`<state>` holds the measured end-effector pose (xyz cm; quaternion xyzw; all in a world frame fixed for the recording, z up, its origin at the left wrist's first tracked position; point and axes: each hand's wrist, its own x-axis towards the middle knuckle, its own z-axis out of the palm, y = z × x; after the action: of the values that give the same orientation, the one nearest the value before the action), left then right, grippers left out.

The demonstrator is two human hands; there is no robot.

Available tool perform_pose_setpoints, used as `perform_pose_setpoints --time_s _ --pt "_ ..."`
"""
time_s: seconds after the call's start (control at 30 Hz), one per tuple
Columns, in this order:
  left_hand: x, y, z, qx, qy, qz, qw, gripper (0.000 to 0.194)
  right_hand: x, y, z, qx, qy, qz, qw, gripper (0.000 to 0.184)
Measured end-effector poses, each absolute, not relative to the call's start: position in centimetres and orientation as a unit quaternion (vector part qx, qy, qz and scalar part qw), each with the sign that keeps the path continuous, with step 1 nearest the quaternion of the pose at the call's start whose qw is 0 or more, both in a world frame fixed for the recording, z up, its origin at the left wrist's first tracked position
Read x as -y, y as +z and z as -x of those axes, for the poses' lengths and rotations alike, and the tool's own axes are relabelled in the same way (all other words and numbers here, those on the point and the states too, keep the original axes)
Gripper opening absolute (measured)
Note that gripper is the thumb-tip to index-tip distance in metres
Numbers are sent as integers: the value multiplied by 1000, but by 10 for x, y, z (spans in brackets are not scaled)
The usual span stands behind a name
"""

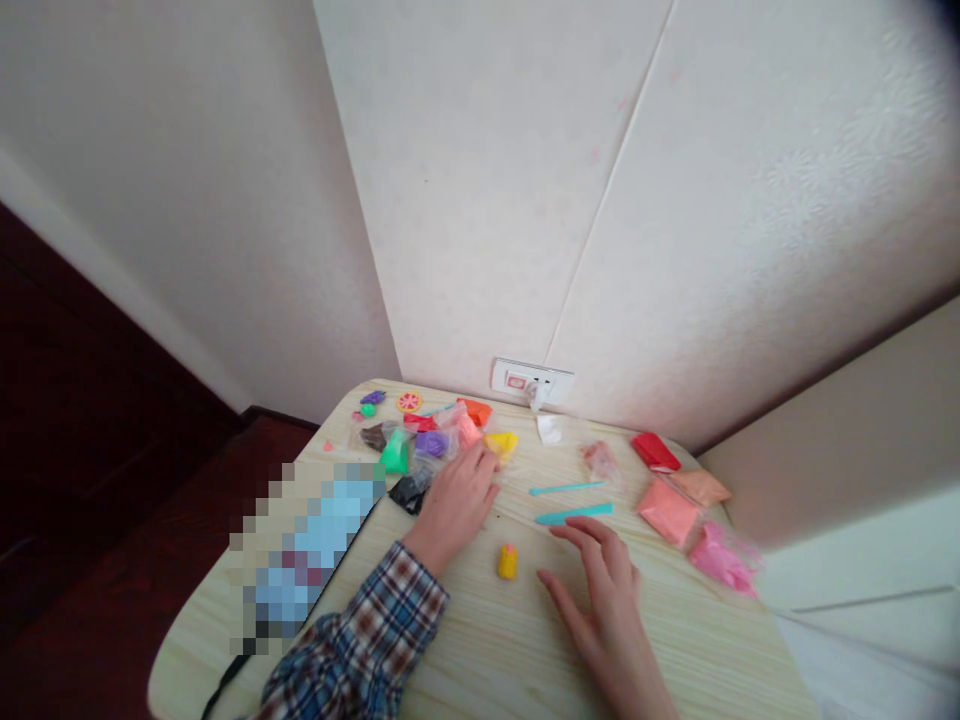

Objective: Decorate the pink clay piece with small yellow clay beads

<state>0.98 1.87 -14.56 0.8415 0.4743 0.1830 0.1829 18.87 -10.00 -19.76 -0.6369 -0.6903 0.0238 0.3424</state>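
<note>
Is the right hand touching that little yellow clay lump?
Apart: the head view shows a strip of wood-grain tabletop between the right hand and the yellow clay lump.

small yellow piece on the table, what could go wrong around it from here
The right hand is open beside the small yellow piece and might bump it. That hand is also close to the wider blue tool, which could get nudged. The left hand is by the yellow packet, where packets crowd together, so others may get dragged along.
</note>
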Motion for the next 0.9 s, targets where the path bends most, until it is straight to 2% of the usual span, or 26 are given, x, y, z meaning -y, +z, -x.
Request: perform_pose_setpoints --time_s 0.13,0.33,0.5,0.7,0.77,0.9 --pt "-23 -147 -9 -468 168 -849 177 14 87 -194 -216 680 -8 661 317 21" --pt "-26 -151 -10 -459 172 -857 159 16 48 -194 -222 659 -25 694 289 24" --pt "-31 -149 -7 -418 188 -876 147 37 32 -199 -215 656 -27 697 288 18" --pt "-48 -152 -9 -346 161 -913 143 68 38 -198 -221 660 -20 674 331 18" --pt "-52 -153 -13 -326 148 -922 149 71 40 -196 -222 661 -14 664 348 18" --pt "-58 -153 -19 -310 142 -924 173 62 44 -191 -223 663 3 649 373 16"
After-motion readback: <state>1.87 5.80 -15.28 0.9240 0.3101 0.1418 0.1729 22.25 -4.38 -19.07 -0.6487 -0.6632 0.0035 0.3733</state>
